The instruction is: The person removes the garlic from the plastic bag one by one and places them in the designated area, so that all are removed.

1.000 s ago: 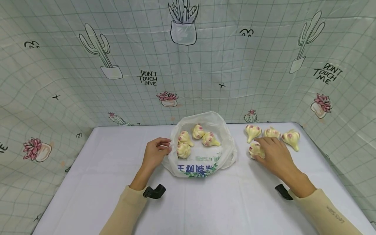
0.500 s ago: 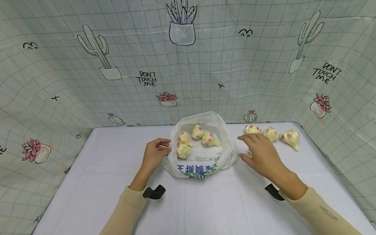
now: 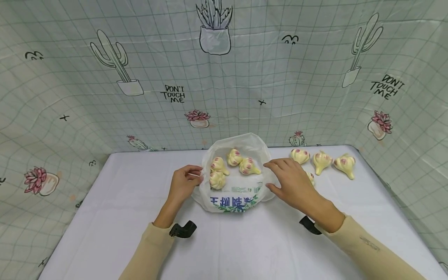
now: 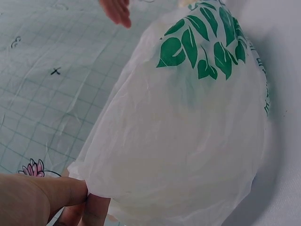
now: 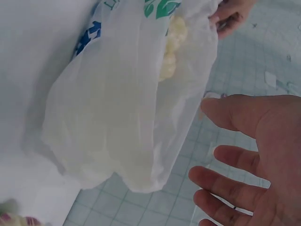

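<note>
A white plastic bag with blue and green print stands with its mouth spread wide. Inside it lie several garlic bulbs, pale yellow with pinkish streaks. My left hand pinches the bag's left rim between thumb and fingers; the left wrist view shows the plastic caught there. At the bag's right rim is my right hand, its fingers spread and holding nothing. In the right wrist view that hand appears apart from the plastic. Partly hidden behind it, one garlic bulb rests on the table.
Along the table's back right, more garlic bulbs lie in a row. A white cloth covers the table. Behind and at both sides hangs a grid-patterned curtain with cactus drawings.
My right hand has moved left from a garlic bulb on the table to the bag's right rim, leaving that bulb behind. My left hand has kept its place on the bag.
</note>
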A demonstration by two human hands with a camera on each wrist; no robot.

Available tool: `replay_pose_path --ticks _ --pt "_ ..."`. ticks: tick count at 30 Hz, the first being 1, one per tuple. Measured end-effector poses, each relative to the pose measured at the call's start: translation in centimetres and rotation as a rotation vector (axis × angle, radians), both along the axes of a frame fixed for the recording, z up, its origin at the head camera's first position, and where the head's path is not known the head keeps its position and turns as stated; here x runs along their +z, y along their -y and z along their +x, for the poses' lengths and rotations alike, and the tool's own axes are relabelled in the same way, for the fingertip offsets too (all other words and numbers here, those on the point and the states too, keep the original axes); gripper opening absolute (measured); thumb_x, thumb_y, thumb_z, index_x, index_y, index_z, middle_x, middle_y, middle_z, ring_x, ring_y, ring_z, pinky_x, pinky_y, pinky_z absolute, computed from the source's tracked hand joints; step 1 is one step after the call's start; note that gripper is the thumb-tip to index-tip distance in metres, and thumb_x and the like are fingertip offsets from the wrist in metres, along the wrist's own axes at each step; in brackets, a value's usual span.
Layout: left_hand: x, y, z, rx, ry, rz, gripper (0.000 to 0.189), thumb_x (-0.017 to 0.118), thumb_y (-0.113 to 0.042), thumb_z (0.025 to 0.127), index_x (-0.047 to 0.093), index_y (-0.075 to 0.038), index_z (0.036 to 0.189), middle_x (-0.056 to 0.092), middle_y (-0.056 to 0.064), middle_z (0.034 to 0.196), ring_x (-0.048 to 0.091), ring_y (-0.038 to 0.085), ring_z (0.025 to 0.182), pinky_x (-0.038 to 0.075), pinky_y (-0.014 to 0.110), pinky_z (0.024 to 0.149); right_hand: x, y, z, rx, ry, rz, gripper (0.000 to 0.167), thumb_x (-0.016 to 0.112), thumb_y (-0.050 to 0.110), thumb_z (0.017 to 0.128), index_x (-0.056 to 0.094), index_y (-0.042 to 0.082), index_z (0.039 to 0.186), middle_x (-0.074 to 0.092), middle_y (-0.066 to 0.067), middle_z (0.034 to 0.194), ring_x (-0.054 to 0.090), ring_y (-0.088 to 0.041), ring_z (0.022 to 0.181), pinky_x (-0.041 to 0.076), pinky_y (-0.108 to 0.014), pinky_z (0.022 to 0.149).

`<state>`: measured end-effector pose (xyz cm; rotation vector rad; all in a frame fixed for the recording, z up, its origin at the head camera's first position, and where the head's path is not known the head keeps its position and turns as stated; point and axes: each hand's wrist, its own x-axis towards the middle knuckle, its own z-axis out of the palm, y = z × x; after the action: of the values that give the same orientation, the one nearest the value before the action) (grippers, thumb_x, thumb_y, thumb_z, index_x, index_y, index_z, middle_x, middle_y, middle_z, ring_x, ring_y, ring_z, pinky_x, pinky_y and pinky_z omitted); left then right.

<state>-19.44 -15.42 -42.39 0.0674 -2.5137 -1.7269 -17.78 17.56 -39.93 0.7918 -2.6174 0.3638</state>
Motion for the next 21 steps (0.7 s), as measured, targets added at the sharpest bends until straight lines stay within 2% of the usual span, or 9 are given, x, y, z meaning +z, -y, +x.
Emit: replay_pose_path --ticks 5,13,21 --pt "0.0 -0.1 0.0 -0.003 0.002 0.005 0.024 0.071 0.008 0.096 0.072 0.006 0.119 0.07 0.023 0.112 0.071 0.024 0.09 0.056 0.018 0.07 -0.3 1.1 -0.4 0.023 0.006 0.023 0.055 0.09 0.018 0.084 0.067 0.002 0.131 0.069 -0.015 0.128 0.06 -0.039 0.122 0.047 -0.057 0.106" --pt "0.0 -0.2 -0.2 -0.005 0.007 0.002 0.025 0.071 0.007 0.095 0.072 0.005 0.12 0.07 0.021 0.112 0.069 0.018 0.087 0.056 0.018 0.07 -0.8 3.3 -1.4 0.054 0.018 0.065 0.058 0.09 0.023 0.085 0.066 0.004 0.133 0.067 -0.015 0.13 0.06 -0.037 0.123 0.048 -0.055 0.106" --pt "-0.2 -0.3 -0.2 0.001 0.011 -0.008 0.025 0.072 0.006 0.095 0.072 0.005 0.12 0.07 0.021 0.112 0.07 0.019 0.088 0.057 0.018 0.07 -0.9 6.1 -2.3 0.073 0.079 0.091 0.063 0.091 0.027 0.086 0.063 0.004 0.138 0.066 -0.015 0.134 0.059 -0.037 0.125 0.048 -0.053 0.107"
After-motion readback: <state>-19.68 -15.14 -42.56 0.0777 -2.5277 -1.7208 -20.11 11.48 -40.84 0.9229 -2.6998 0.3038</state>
